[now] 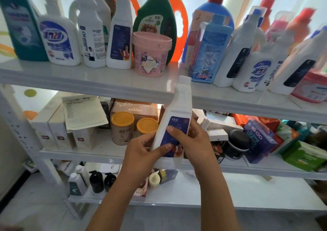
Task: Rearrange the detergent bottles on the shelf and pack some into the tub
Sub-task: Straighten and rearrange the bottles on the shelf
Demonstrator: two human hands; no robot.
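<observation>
A white detergent bottle (178, 114) with a dark blue label is held in front of the shelf, tilted slightly right, its cap level with the top shelf's edge. My left hand (141, 151) grips its lower left side with the thumb across the label. My right hand (192, 142) grips its right side, thumb on the label. On the top shelf (99, 82) stand several detergent bottles, among them a matching white bottle (121, 34), a green bottle (157, 18) and a light blue bottle (210, 48). A pink lidded tub (150, 54) sits at the shelf's front, between the two groups.
The middle shelf (99, 154) holds white boxes, two yellow-lidded cans (122, 127), a black jar (237, 144) and coloured packs at the right. The bottom shelf (212, 193) carries small black and white bottles at the left. A white upright post (23, 133) stands at the left.
</observation>
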